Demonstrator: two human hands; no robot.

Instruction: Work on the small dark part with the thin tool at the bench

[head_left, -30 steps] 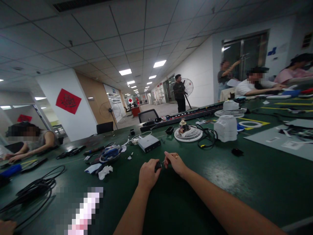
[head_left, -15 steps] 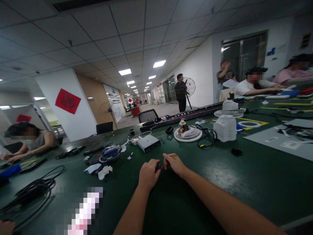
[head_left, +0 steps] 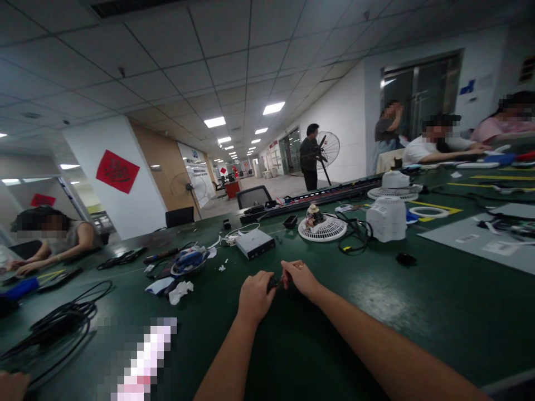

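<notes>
Both my hands meet over the green table [head_left: 376, 312] just in front of me. My left hand [head_left: 254, 295] is closed around a small black part [head_left: 272, 284] that peeks out between thumb and fingers. My right hand [head_left: 298, 277] is pinched, its fingertips touching the same black part from the right. Whether the right hand holds a thin tool I cannot make out.
Beyond my hands lie a grey box [head_left: 254, 244], a white fan grille with a motor [head_left: 322, 227], a white fan housing [head_left: 385, 219], a small black piece [head_left: 405, 259], crumpled tissue [head_left: 179, 291] and black cables [head_left: 58, 323]. Other people sit at the left and far right.
My right hand has drawn in closer to the left hand, its fingertips now at the black part. The view has shifted slightly.
</notes>
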